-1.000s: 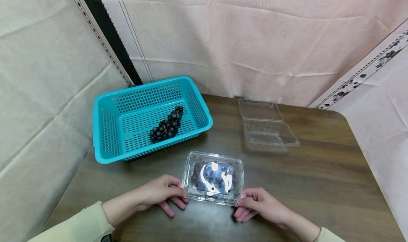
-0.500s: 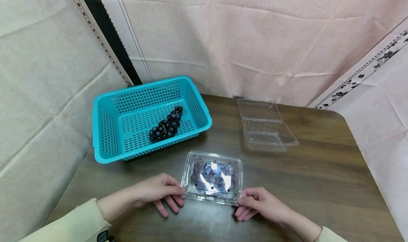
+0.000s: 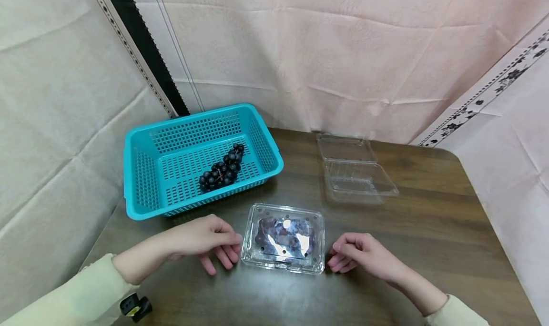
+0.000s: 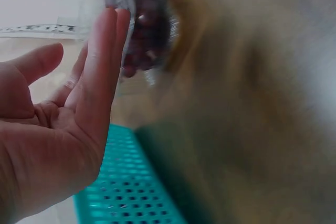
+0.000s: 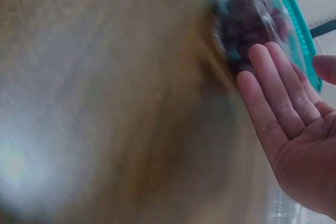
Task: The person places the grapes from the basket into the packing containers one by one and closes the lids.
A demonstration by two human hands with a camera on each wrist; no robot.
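A closed clear plastic clamshell box [image 3: 284, 239] with dark grapes [image 5: 251, 22] inside lies on the table in front of me. At its left side is my left hand [image 3: 206, 240], fingers loosely extended and the thumb apart from them in the left wrist view. By the box's right side, a little apart from it, my right hand [image 3: 364, 254] has relaxed fingers and nothing in its grasp. Whether the left fingertips still touch the box is hard to tell. Dark bunched grapes [image 3: 221, 171] lie in a turquoise basket [image 3: 146, 211] beyond the left hand.
An opened clear plastic box [image 3: 358, 178] stands at the back right of the wooden table [image 3: 429, 230], its lid folded back toward the cloth. Pale cloth [image 3: 343, 54] hangs behind the table and at both sides.
Both hands have let go of the box corners. The left hand has shifted left and up, the right hand right and up. The box stays where it was.
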